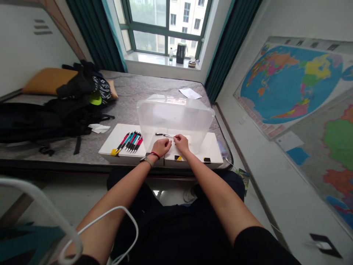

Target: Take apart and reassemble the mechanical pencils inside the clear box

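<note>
My left hand (161,147) and my right hand (181,141) meet over a white board (118,136) at the near edge of a grey mattress (143,92). My right hand pinches the end of a thin pen (163,134) with a black tip, which lies pointing left. My left hand is curled just below the pen; whether it touches it I cannot tell. Several red, teal and black pens (131,142) lie side by side on the board's left part. A clear plastic bin (175,117) stands tipped on the board right behind my hands.
Black bags and clothes (63,106) and an orange cushion (45,80) lie on the mattress at left. A sheet of paper (190,93) is near the window sill (162,60), which holds a kettle. World maps (292,84) cover the right wall. A white cable (110,217) crosses my lap.
</note>
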